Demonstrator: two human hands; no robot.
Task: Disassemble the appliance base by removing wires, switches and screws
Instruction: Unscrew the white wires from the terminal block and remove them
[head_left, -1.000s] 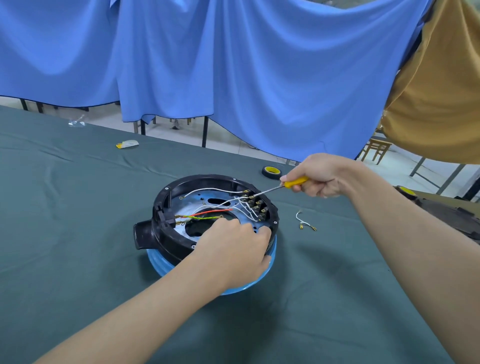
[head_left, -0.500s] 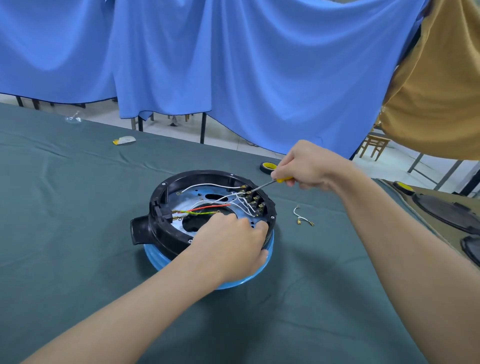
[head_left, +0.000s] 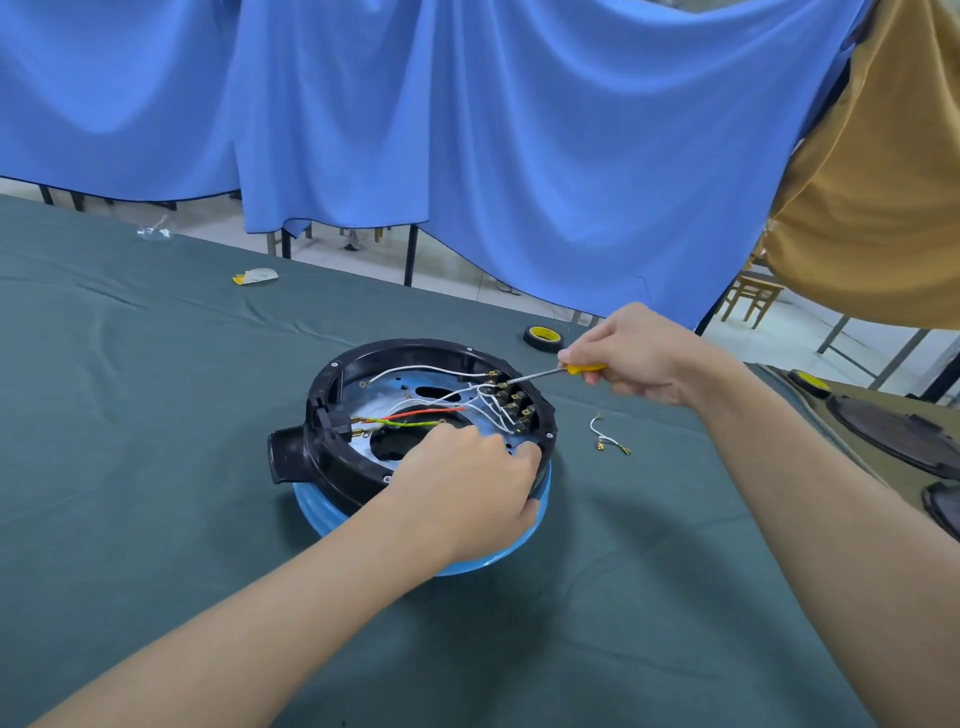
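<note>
A round black appliance base (head_left: 332, 395) with a blue lower ring lies upturned on the green cloth. Inside it run white wires (head_left: 426, 370), a red wire (head_left: 415, 414) and a yellow-green wire, leading to a row of switches with brass terminals (head_left: 511, 405) at its right inner wall. My left hand (head_left: 467, 488) grips the near rim of the base. My right hand (head_left: 634, 353) holds a yellow-handled screwdriver (head_left: 535, 376), its metal tip at the top terminals.
A loose white wire with brass connectors (head_left: 605, 439) lies on the cloth right of the base. A black and yellow tape roll (head_left: 543, 336) sits behind it. Dark round parts (head_left: 893, 436) lie at the right edge. A small wrapper (head_left: 254, 276) lies far left.
My right hand has stayed at the terminals with the screwdriver, shifting only slightly. The left hand keeps its grip on the rim. The view has moved a little.
</note>
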